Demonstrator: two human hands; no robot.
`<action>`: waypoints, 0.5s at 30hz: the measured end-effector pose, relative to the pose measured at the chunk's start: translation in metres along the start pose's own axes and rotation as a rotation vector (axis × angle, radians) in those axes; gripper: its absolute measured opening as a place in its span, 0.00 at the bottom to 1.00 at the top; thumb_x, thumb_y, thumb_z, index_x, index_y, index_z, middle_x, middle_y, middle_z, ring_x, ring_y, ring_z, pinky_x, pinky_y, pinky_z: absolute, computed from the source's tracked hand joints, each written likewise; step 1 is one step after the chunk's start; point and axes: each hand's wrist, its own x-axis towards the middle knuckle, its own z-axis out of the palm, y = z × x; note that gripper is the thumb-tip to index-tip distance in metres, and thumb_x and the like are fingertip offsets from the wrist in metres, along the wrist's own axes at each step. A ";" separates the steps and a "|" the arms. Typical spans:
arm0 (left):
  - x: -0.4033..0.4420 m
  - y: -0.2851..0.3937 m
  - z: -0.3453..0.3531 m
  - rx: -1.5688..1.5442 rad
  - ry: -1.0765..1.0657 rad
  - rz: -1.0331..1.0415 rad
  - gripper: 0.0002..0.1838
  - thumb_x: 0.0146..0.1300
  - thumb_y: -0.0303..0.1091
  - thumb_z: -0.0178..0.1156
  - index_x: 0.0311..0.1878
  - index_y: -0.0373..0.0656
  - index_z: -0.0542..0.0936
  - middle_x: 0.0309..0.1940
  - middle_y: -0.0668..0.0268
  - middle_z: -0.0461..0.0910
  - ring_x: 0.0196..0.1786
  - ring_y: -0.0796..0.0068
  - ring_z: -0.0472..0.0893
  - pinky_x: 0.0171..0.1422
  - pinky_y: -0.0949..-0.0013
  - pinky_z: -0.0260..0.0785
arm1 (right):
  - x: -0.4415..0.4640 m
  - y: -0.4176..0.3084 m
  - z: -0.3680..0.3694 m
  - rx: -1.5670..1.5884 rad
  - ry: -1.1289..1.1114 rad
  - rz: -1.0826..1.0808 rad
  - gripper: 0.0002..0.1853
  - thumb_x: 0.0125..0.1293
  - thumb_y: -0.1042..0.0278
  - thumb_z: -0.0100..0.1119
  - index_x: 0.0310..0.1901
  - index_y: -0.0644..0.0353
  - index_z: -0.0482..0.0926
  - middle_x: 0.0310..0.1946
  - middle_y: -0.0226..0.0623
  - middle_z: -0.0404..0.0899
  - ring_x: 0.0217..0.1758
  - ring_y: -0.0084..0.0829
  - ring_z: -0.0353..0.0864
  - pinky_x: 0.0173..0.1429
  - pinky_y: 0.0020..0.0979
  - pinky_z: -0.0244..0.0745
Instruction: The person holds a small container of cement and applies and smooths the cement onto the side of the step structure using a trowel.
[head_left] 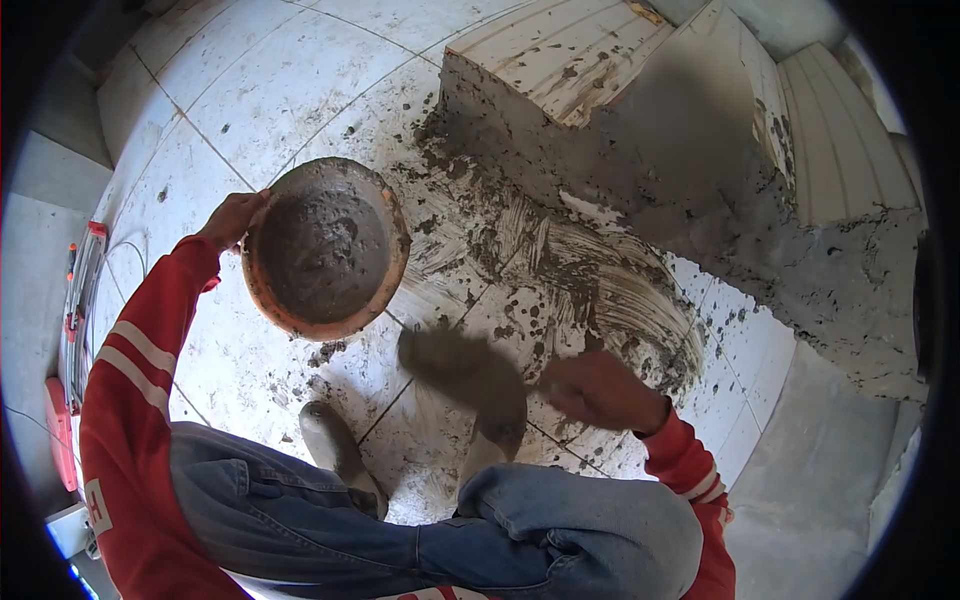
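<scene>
In the head view, the left hand [236, 220] has its fingers closed on the near edge of an orange-brown bowl [397, 262]; the bowl sits just right of those fingers, with grey mortar [328, 235] inside it. The right hand [600, 390] is blurred: I cannot tell how far its fingers are closed, or whether they hold the blurred grey-brown shape [455, 366] to their left. Beyond the right fingers, streaks of smeared mortar [610, 285] mark the tiled floor [250, 85]; farther out is a grey-coated ledge [840, 285].
</scene>
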 end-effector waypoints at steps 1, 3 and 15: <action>0.001 -0.002 -0.001 0.000 0.003 0.000 0.35 0.80 0.68 0.51 0.71 0.50 0.84 0.57 0.57 0.88 0.52 0.60 0.88 0.46 0.47 0.85 | 0.001 -0.007 -0.005 0.159 -0.230 -0.090 0.07 0.74 0.65 0.65 0.42 0.59 0.81 0.31 0.42 0.83 0.29 0.41 0.85 0.34 0.42 0.82; -0.001 -0.004 -0.004 -0.025 0.012 -0.081 0.35 0.79 0.69 0.52 0.74 0.53 0.81 0.59 0.56 0.87 0.50 0.61 0.89 0.50 0.48 0.86 | 0.002 0.023 -0.006 0.470 -0.374 0.123 0.08 0.75 0.64 0.64 0.42 0.60 0.81 0.30 0.40 0.82 0.30 0.36 0.85 0.32 0.41 0.80; -0.085 -0.022 0.023 -0.270 0.003 0.071 0.31 0.83 0.57 0.52 0.77 0.47 0.74 0.65 0.55 0.84 0.65 0.60 0.84 0.64 0.49 0.81 | -0.050 0.110 -0.003 0.318 0.291 0.560 0.14 0.76 0.63 0.61 0.35 0.64 0.75 0.21 0.35 0.73 0.22 0.31 0.71 0.32 0.37 0.70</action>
